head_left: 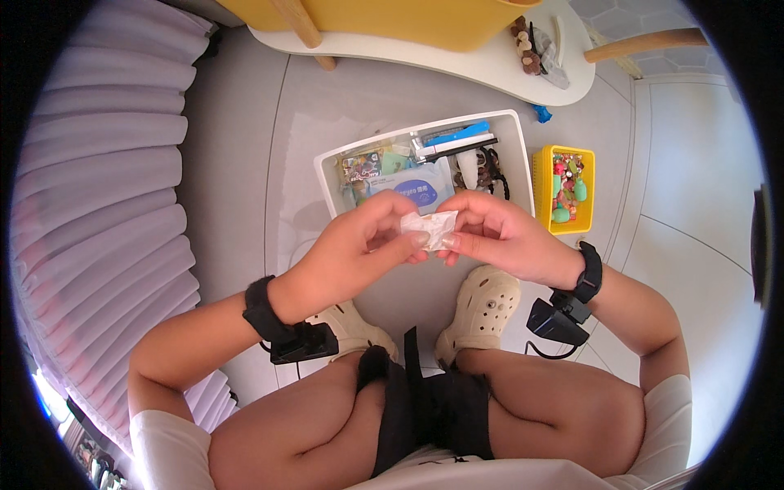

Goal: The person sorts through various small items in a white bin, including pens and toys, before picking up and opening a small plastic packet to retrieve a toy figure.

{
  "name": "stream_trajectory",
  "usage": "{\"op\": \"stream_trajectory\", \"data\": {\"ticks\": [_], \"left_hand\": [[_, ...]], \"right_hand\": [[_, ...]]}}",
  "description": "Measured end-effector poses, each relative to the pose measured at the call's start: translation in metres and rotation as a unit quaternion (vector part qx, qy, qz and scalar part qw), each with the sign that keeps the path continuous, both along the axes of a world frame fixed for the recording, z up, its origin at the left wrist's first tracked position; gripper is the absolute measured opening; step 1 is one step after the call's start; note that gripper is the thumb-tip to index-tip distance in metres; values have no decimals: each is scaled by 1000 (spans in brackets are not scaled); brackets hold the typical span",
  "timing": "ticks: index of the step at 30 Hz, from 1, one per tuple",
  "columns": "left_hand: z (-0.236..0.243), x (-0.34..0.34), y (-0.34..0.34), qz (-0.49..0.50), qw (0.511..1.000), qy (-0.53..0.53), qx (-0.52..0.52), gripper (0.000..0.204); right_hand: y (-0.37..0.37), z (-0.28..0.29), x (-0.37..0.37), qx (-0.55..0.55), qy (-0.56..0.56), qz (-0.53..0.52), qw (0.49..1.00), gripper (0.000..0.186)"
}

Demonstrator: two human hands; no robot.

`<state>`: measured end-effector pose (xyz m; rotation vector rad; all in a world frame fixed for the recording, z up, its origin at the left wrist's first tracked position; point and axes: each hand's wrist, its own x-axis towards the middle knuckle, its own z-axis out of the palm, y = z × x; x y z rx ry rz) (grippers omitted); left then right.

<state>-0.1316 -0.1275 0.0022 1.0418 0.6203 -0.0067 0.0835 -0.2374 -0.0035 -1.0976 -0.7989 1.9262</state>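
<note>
Between my two hands is a small, crumpled white piece of paper or tissue (429, 225). My left hand (367, 237) pinches its left side between thumb and fingers. The right side is pinched the same way by my right hand (500, 235). Both hands are raised over the near edge of a white bin (516, 147) on the floor. Inside the bin lie a white-and-blue soft packet (418, 186), a blue flat item (467, 132), dark hair ties or braided cords (495, 173) and small colourful packets (363, 166). My hands hide part of the bin's near side.
Right of the bin stands a yellow basket (538, 196) of small colourful pieces. A low white shelf (457, 69) with wooden legs is at the back, with a blue scrap (541, 113) near it. A pleated curtain (106, 188) hangs left. My clogs (482, 306) are below my hands.
</note>
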Motion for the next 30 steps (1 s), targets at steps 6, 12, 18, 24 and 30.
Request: {"op": "stream_trajectory", "data": {"ticks": [6,12,18,24,30], "left_hand": [[-3,-5,0,-1,999,-35,-23,21],[5,-5,2,-1,998,-55,-19,20],[1,-8,5,-1,995,-103,-2,21],[-2,-11,4,0,991,-132,10,20],[5,-13,9,-37,994,-84,55,22]], "right_hand": [[-1,-3,-4,-9,41,-8,999,33],[6,12,-2,-20,42,5,999,31],[6,9,5,17,15,32,999,25],[6,12,7,29,21,21,999,12],[5,10,7,34,23,18,999,13]]}}
